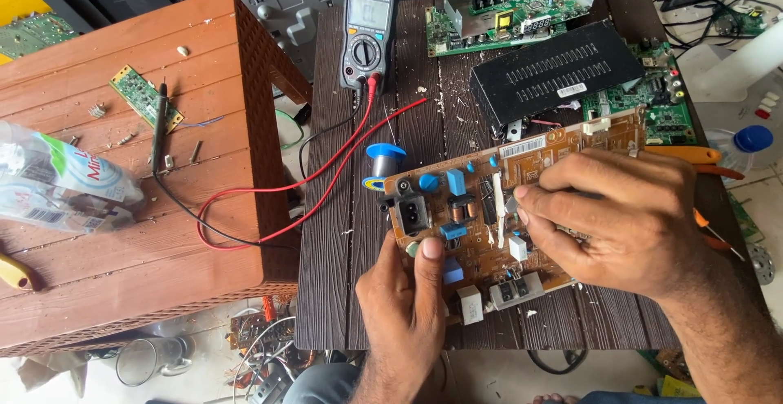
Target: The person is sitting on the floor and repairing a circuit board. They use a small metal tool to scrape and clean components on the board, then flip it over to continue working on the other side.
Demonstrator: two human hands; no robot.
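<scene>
While two tables fill most of the frame, the brown table (122, 233) takes the left half and the dark table (391, 290) runs down the centre and right. On the dark one, at upper right, lies a black vented cover (555, 70), with a green board (489, 21) above it at the top edge and another green board (669, 102) just to its right.

Below the cover, at centre right, sits the tan board (481, 208), tilted so its right end rises toward the upper right. Both hands grasp it. The right hand (628, 216) covers its right half from above, fingers curled over the upper edge and fingertips pressing on parts near the middle. The left hand (408, 290) comes up from the lower centre and grips the board's lower left edge, thumb lying on its face beside a black socket (414, 212).

A multimeter (367, 33) stands at top centre of the dark table. Its red lead (310, 208) and black lead (188, 208) loop down to the left onto the brown table, where a black probe (159, 127) lies across a small green strip board (143, 94) at upper left. A crumpled plastic bottle (65, 184) lies at the left edge. A blue roll (385, 155) touches the tan board's upper left corner. Orange-handled pliers (693, 155) peek out right of the right hand.
</scene>
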